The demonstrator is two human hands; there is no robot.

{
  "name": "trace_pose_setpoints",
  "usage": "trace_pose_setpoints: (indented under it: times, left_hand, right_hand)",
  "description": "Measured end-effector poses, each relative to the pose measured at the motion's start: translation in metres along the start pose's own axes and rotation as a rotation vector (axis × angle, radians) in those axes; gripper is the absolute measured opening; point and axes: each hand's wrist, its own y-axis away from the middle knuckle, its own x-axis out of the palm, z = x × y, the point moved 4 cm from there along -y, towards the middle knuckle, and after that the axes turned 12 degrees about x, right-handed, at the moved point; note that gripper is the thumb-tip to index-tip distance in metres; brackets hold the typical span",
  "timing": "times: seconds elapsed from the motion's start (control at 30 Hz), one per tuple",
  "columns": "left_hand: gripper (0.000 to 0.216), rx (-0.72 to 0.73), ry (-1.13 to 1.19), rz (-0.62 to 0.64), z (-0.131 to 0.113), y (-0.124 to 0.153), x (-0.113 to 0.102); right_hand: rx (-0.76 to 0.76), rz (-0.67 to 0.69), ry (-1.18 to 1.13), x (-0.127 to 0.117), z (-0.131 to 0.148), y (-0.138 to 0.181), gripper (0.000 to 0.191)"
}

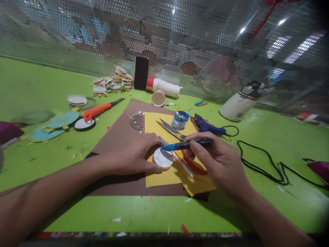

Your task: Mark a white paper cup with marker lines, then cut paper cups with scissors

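My left hand (140, 154) grips a small white disc (164, 160) by its left edge, thumb and fingers closed around it. Black lines and several blue dots mark the disc's top. In my right hand (221, 161) is a black marker (197, 143) with blue smears toward its tip, which is at the disc's upper edge. Scissors with red handles (196, 167) and a clear tube (183, 164) lie beside the disc on yellow paper (156, 180), partly hidden by my right hand. An open jar of blue paint (180, 120) stands just beyond.
Brown paper (115, 133) lies under the yellow sheet. Ahead are a phone (141, 73), stacked paper cups (166, 87) and a pile of small decorated discs (117, 80). An orange-handled cutter (99, 110) lies left. To the right are a blue glue gun (209, 127), its black cord and a white bottle (236, 104).
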Motion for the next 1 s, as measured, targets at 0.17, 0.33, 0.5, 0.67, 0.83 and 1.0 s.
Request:
trace_pose_setpoints:
  times: [0.17,0.33,0.5,0.67,0.83,1.0]
  left_hand:
    - [0.044,-0.014,0.003,0.006,-0.002,0.0,-0.001]
    - [0.043,-0.008,-0.01,0.013,-0.003,0.0,-0.002]
    - [0.044,0.005,-0.001,0.005,0.0,0.001,0.0]
    - [0.043,0.01,0.005,0.002,-0.001,0.0,0.0]
    - [0.044,-0.005,-0.005,0.003,-0.001,0.0,-0.001]
    - [0.044,-0.011,0.0,0.009,-0.002,0.0,-0.001]
  right_hand:
    - [-0.006,0.009,0.027,0.001,-0.003,0.001,0.014]
    - [-0.004,0.013,0.025,0.002,-0.003,0.001,0.015]
    - [-0.048,-0.011,0.097,0.002,-0.001,0.003,0.013]
    - [-0.058,-0.013,0.126,0.003,-0.003,0.005,0.014]
    - [-0.018,-0.127,-0.023,-0.004,0.001,0.006,0.013]
    - [-0.022,-0.175,-0.08,-0.007,0.004,0.006,0.011]
